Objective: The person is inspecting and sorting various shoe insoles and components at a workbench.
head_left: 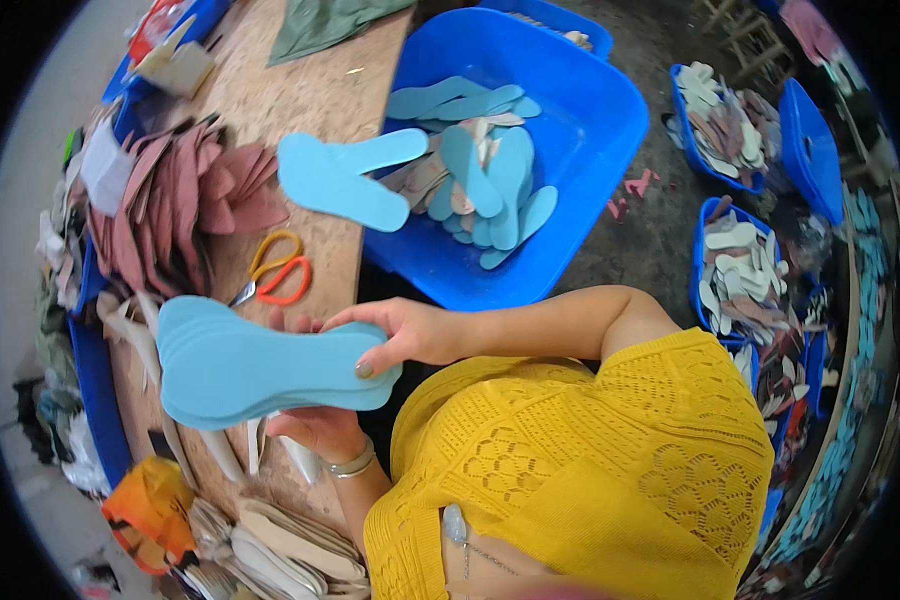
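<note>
A stack of light blue insoles [260, 365] is held in both my hands over the wooden table. My right hand [400, 335] grips the stack's right end, thumb on the top piece. My left hand [325, 430], with a bracelet at the wrist, supports the stack from below; its palm is partly hidden by the pieces. Several more blue insoles [345, 175] lie fanned on the table's edge beyond the stack. Scissors [280, 268] with yellow and orange handles rest on the table just past my hands, blades partly covered by the stack.
A large blue bin [590, 130] beside the table contains blue and pale insoles. Dusty-pink pieces [170, 200] are piled on the table. Pale insoles [290, 545] and an orange bag [150, 510] sit at lower left. More filled blue bins [705, 290] stand on the floor at right.
</note>
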A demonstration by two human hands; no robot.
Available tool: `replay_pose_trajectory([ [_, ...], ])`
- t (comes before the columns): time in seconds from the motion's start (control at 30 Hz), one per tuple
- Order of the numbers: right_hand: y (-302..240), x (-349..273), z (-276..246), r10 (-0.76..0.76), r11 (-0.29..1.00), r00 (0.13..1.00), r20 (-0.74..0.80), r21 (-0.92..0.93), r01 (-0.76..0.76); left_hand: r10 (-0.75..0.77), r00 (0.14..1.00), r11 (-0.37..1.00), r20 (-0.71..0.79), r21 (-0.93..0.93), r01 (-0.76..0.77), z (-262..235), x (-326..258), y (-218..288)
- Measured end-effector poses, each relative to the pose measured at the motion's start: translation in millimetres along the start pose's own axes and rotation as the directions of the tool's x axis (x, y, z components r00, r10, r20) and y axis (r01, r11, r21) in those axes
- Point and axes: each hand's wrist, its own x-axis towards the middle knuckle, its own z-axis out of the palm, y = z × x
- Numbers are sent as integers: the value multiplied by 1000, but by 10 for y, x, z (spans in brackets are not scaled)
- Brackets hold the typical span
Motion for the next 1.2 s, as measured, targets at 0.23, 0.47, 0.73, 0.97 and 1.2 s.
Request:
replay_pose_trajectory([
  [0.23, -26, -18, -55, 143, 990, 986, 80, -19, -142, -153, 982, 988, -107, -39, 150, 0, -32, 47],
  [0.47, 42, 54, -63, 191, 966, 981, 39, 169, -194, -154, 980, 986, -126, 43, 161, -184, -22, 67],
  [0.73, -804, 448, -657, -410, 897, 833, -372, -328, 295, -131, 976, 982, -172, 113, 151, -320, -54, 138],
  [0.97, -1987, 1569, -2170, -392, 826, 824, -409, -552, 119, -281, 941, 937, -189, 158, 312, -217, -395, 386],
  [1.2, -2042, 1910, -3408, -430, 404, 764, -481, -860, -314, -143, 887, 813, -439, 460, 358, -567, -1112, 433],
])
